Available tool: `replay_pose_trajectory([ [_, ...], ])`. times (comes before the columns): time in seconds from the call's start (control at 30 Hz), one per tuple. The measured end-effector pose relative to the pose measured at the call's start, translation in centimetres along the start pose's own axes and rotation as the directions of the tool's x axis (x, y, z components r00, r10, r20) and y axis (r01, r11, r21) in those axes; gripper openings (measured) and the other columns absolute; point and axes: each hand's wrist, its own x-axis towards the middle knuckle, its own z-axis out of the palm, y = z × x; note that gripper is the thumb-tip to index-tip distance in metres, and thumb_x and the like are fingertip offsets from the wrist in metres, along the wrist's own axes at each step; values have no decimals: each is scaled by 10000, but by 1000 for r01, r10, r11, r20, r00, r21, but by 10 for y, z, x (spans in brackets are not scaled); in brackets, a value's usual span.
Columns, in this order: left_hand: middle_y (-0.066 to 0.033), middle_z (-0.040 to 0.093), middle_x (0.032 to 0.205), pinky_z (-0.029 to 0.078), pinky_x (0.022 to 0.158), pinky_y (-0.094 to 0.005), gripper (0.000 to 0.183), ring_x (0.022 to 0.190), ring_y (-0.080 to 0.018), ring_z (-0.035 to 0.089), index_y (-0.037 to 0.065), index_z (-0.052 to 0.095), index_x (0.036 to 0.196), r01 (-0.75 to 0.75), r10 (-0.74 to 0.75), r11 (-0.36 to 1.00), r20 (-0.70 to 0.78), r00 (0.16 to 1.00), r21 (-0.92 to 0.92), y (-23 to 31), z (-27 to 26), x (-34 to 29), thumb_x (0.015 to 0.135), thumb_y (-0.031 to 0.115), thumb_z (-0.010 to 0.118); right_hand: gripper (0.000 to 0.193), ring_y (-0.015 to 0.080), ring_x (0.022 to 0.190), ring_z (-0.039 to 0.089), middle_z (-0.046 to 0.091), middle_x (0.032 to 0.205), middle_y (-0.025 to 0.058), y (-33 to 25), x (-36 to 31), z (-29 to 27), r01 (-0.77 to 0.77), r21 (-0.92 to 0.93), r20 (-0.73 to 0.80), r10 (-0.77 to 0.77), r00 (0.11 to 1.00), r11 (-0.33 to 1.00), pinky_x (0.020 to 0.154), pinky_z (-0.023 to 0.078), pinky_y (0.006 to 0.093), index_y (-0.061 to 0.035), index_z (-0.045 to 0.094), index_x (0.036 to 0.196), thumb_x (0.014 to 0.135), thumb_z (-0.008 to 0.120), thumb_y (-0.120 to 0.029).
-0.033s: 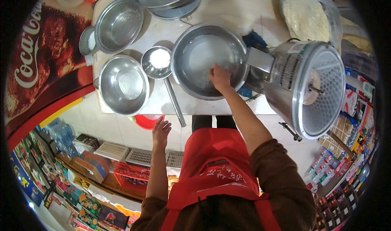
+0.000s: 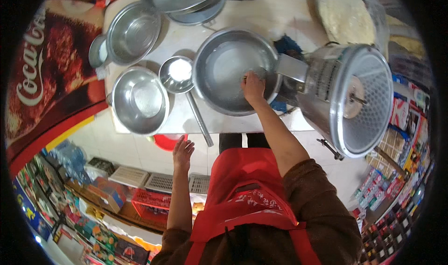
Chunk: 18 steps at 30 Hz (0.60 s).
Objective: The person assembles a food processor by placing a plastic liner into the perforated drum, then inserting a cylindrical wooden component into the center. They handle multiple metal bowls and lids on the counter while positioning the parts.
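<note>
A pale, worn table (image 2: 261,17) stands in a small shop, with a white tiled floor below it, stocked shelves along both sides and a red poster on the left. On the table sit shiny round metal bowls: one large basin (image 2: 224,69) in the middle, two smaller bowls (image 2: 133,31) to its left, one behind the other, and a lidded pan at the far edge. A single ladle (image 2: 179,76) with a long thin handle lies between the nearer small bowl and the basin, its cup holding something white. At the right stands a dull grey metal machine (image 2: 345,97) with a round perforated face, its spout reaching over the basin. The right hand (image 2: 253,88) is inside the basin under that spout, fingers curled; whether it grips anything cannot be told. The left hand (image 2: 183,150) hangs below the table edge, fingers loosely spread, holding nothing.
</note>
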Motion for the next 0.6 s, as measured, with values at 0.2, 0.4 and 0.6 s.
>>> replay_pose_trajectory([
  [0.2, -73, 667, 995, 537, 747, -296, 368, 829, -192, 664, 45, 540, 1302, -165, 166, 984, 14, 986, -67, 23, 36, -4, 944, 82, 618, 223, 312, 848, 631, 663, 917, 86, -33, -17, -59, 251, 245, -80, -239, 968, 936, 850, 424, 452, -124, 567, 1053, 852, 652, -169],
  [0.4, -39, 654, 974, 515, 768, -277, 307, 836, -144, 643, 56, 574, 1263, -428, 415, 888, 110, 903, 166, 63, 123, -30, 963, 117, 592, 269, 289, 921, 630, 640, 989, 102, -82, -65, -165, 554, 307, -225, -507, 832, 774, 849, 461, 436, -91, 570, 1094, 870, 668, -204],
  [0.6, -56, 615, 1043, 468, 914, -290, 264, 972, -142, 583, -18, 583, 1224, -811, 721, 538, 374, 584, 230, 106, 249, -99, 966, 21, 542, 340, 304, 962, 630, 637, 1061, 102, -69, -115, -306, 615, 367, -388, -486, 783, 698, 832, 508, 417, -77, 584, 1124, 837, 721, -196],
])
